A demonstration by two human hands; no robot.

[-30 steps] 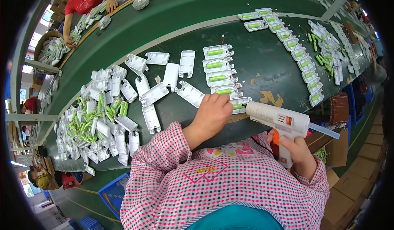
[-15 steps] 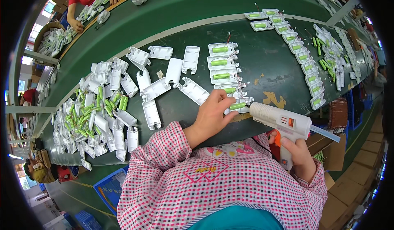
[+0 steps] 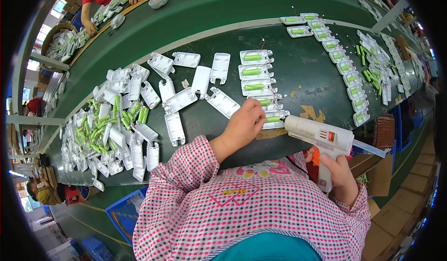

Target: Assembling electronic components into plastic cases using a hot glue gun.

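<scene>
right now the left hand [image 3: 244, 126] sits at the middle of the frame, its fingers pressed down on a white case [image 3: 274, 118] with a green battery [image 3: 273, 119] in it, the nearest one in a column of filled cases [image 3: 255, 70] that runs up toward the top of the frame. the right hand [image 3: 337, 175], lower right, is wrapped tight around the handle of a white glue gun [image 3: 321, 137], a finger by the orange trigger, and the nozzle points left, just beside the case and close to the left fingertips. that closeness looks like the main risk: a hot tip or a bead of glue could catch the fingers if either hand slips. thin wires trail from the cases, and a stray drag of the nozzle could snag one or smear glue across the battery rather than the seat. the case lies near the lower edge of the dark green table [image 3: 298, 42], so a push could tip it off. at centre left, empty cases [image 3: 176, 101] lie loose, and a heap of cases and batteries [image 3: 109, 130] sits far left, well apart from both hands.
</scene>
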